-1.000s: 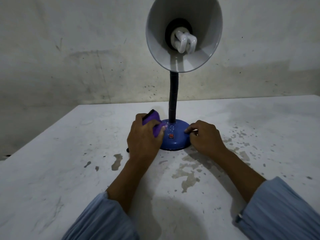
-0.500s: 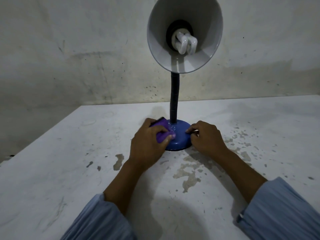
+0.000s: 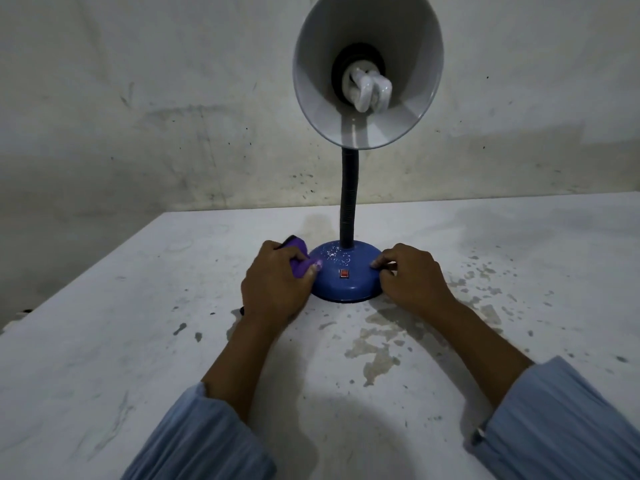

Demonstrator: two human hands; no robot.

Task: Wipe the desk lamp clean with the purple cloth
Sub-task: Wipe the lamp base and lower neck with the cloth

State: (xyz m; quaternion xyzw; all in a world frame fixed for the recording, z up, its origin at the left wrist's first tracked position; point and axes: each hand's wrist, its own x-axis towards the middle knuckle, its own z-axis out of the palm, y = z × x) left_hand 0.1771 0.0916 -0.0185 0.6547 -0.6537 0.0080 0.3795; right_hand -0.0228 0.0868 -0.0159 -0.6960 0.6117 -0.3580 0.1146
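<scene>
- Cloth, purple and bunched, is gripped in the curled fingers of the left hand, pressed to the base at its 9 o'clock edge.
- Right hand steadies the base at 3 o'clock, fingertips curled against its rim, holding nothing else.
- Lamp stands mid-bench; white specks remain on the base top near the neck.
- Risk: the heavy shade leans toward 6 o'clock, so a hard sideways wipe could tip or slide it if the right hand eases.
- Risk: the cloth may catch the red switch.
</scene>
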